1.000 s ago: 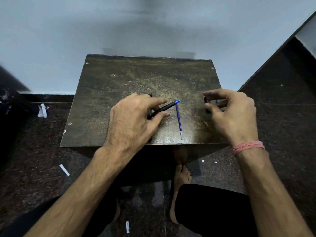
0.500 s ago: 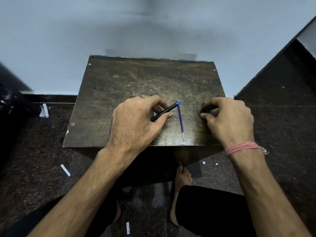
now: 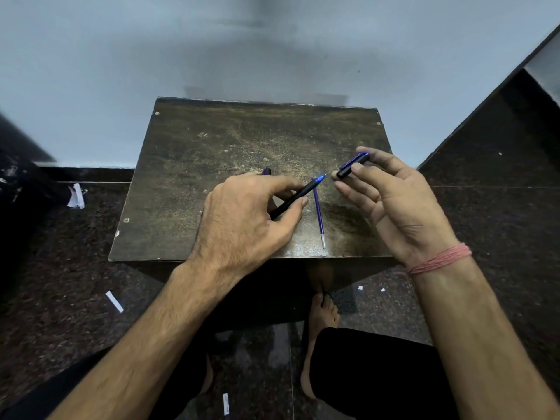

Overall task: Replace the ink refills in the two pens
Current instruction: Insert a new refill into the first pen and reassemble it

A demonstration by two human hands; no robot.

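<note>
While a loose refill [image 3: 318, 213] is lying near the table's [image 3: 194, 165] front edge, the left hand [image 3: 242, 219] is gripping a black pen [image 3: 295, 197] and the right hand [image 3: 394, 201] is pinching a pen cap [image 3: 353, 166].

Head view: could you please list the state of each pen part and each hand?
Left hand: grips the black pen.
Black pen: uncapped, blue tip pointing up and right.
Right hand: holds the pen cap in its fingertips.
Pen cap: off the pen, lifted above the table.
Loose refill: lying flat on the table, untouched.
</note>
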